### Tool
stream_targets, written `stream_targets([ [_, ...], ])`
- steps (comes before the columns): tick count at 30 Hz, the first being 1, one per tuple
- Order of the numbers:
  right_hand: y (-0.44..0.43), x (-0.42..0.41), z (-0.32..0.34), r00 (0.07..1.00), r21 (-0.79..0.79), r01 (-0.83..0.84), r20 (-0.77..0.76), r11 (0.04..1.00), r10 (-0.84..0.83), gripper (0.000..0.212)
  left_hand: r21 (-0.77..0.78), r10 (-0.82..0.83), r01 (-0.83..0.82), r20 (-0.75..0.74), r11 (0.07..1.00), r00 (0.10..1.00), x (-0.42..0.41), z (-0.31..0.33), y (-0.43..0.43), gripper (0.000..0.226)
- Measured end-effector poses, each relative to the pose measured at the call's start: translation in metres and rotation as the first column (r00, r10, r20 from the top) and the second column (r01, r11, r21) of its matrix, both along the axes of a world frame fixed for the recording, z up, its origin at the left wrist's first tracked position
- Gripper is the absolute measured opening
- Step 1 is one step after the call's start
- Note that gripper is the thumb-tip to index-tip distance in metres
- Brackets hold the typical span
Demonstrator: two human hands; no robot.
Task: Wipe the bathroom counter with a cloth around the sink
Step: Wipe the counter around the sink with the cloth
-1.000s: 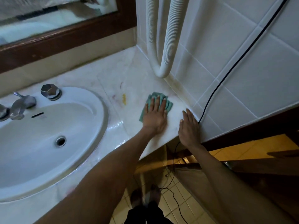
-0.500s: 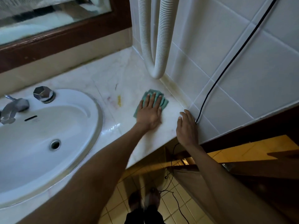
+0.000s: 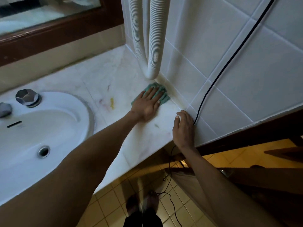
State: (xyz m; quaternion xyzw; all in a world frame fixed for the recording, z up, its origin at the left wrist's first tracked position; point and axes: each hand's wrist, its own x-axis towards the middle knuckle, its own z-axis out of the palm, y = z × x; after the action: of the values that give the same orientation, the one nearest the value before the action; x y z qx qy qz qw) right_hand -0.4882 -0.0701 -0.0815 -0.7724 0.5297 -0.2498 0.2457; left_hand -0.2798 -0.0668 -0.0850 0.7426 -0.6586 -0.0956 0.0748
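Left hand flat, fingers spread, pressing crumpled green cloth onto veined marble counter by tiled wall, below ribbed white hose. Right hand open on counter edge. Oval glossy sink left.

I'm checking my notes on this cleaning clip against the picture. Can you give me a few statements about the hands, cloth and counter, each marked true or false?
1. The left hand presses the green cloth flat on the counter. True.
2. The cloth lies inside the sink. False: it is on the counter near the tiled wall, below the white hose.
3. The right hand holds a second cloth. False: it rests empty at the counter's corner, beside the black cable.
4. A yellow mark shows on the counter between sink and cloth. True.
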Motion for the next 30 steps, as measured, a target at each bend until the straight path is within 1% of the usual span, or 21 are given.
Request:
stream_targets([
  [4, 0.000, 0.000, -0.001, 1.000, -0.008, -0.002, 0.003, 1.000, 0.002, 0.034, 0.046, 0.222, -0.220, -0.048, 0.974, 0.974, 0.008, 0.001, -0.032, 0.057],
  [6, 0.000, 0.001, -0.001, 1.000, -0.004, 0.000, 0.010, 1.000, 0.000, 0.033, 0.031, 0.244, -0.242, -0.079, 0.970, 0.967, -0.004, 0.003, -0.029, 0.056],
  [8, -0.001, 0.001, -0.003, 1.000, -0.005, 0.014, 0.013, 1.000, -0.014, 0.032, 0.024, 0.191, -0.190, -0.101, 0.981, 0.976, -0.022, 0.003, -0.006, 0.056],
  [12, -0.002, 0.004, -0.002, 0.999, -0.051, 0.020, 0.032, 0.998, -0.019, 0.031, 0.013, 0.030, -0.029, -0.093, 1.000, 0.995, -0.043, 0.001, 0.070, 0.056],
  [15, 0.002, 0.009, 0.004, 0.999, -0.063, -0.025, 0.023, 0.998, 0.026, 0.028, 0.028, -0.039, 0.040, -0.047, 0.999, 0.998, -0.034, 0.001, 0.125, 0.055],
  [16, 0.001, 0.012, 0.004, 0.999, -0.059, -0.040, 0.014, 0.997, 0.041, 0.027, 0.029, -0.037, 0.038, -0.031, 0.999, 0.999, -0.024, 0.001, 0.139, 0.055],
  [17, 0.001, 0.015, 0.005, 0.999, -0.052, -0.052, 0.002, 0.997, 0.052, 0.028, 0.030, 0.015, -0.015, -0.024, 0.999, 1.000, -0.015, 0.001, 0.152, 0.055],
  [18, 0.000, 0.020, 0.005, 0.998, -0.041, -0.061, -0.010, 0.997, 0.060, 0.029, 0.028, 0.126, -0.125, -0.026, 0.992, 0.992, -0.005, 0.001, 0.162, 0.056],
  [19, -0.001, 0.025, 0.004, 0.997, -0.030, -0.068, -0.024, 0.997, 0.067, 0.030, 0.022, 0.274, -0.273, -0.027, 0.962, 0.961, 0.003, 0.000, 0.169, 0.057],
  [21, -0.005, 0.036, 0.002, 0.996, -0.014, -0.070, -0.052, 0.997, 0.069, 0.031, 0.006, 0.550, -0.551, -0.051, 0.835, 0.833, 0.014, -0.001, 0.169, 0.058],
  [22, -0.007, 0.041, 0.000, 0.996, -0.010, -0.067, -0.063, 0.998, 0.066, 0.032, 0.003, 0.642, -0.644, -0.076, 0.765, 0.763, 0.017, -0.001, 0.161, 0.059],
  [24, -0.009, 0.049, -0.004, 0.993, -0.015, -0.076, -0.088, 0.997, 0.075, 0.033, 0.011, 0.759, -0.763, -0.122, 0.646, 0.640, 0.022, 0.001, 0.131, 0.060],
  [26, -0.013, 0.054, -0.006, 0.991, -0.024, -0.094, -0.096, 0.995, 0.091, 0.033, 0.019, 0.820, -0.833, -0.190, 0.553, 0.540, 0.033, 0.006, 0.093, 0.061],
  [27, -0.014, 0.054, -0.005, 0.991, -0.022, -0.098, -0.097, 0.995, 0.095, 0.033, 0.025, 0.828, -0.846, -0.219, 0.533, 0.516, 0.040, 0.007, 0.076, 0.061],
  [28, -0.015, 0.056, -0.005, 0.990, -0.017, -0.103, -0.098, 0.995, 0.101, 0.033, 0.026, 0.823, -0.843, -0.232, 0.538, 0.518, 0.045, 0.006, 0.063, 0.061],
  [29, -0.016, 0.057, -0.006, 0.989, -0.015, -0.111, -0.101, 0.994, 0.108, 0.033, 0.010, 0.801, -0.821, -0.224, 0.571, 0.555, 0.045, 0.004, 0.056, 0.062],
  [30, -0.017, 0.058, -0.006, 0.988, -0.014, -0.119, -0.105, 0.993, 0.117, 0.034, -0.011, 0.754, -0.770, -0.197, 0.638, 0.627, 0.038, 0.000, 0.056, 0.061],
])
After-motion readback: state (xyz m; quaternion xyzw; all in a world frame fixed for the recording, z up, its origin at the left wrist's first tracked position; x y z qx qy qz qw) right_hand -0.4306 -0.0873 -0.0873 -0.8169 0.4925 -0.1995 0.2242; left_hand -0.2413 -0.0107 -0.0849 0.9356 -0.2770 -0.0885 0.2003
